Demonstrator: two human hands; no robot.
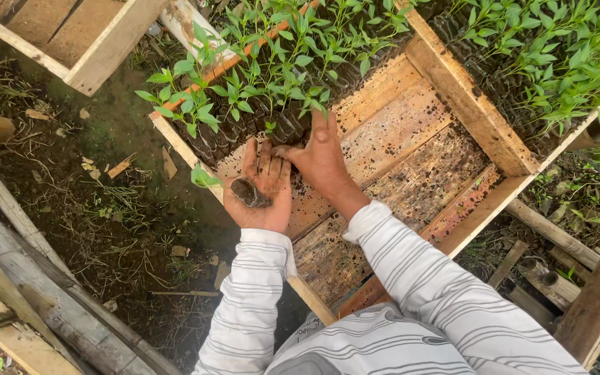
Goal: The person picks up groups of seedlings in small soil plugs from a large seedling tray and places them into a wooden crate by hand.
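Your left hand (pixel 258 194) lies open, palm up, and carries a small seedling (pixel 206 178) with its dark soil plug (pixel 249 193); the plug's long axis points toward the row of seedlings (pixel 265 76) in the wooden tray (pixel 411 139). Your right hand (pixel 321 156) is nearer to that row, fingers pressed together against the soil pots just ahead

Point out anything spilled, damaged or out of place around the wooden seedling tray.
Dark soil crumbs are scattered over the bare boards of the wooden seedling tray. One small green seedling with its dark soil plug lies loose in the left hand, out of the rows. Nothing looks broken.
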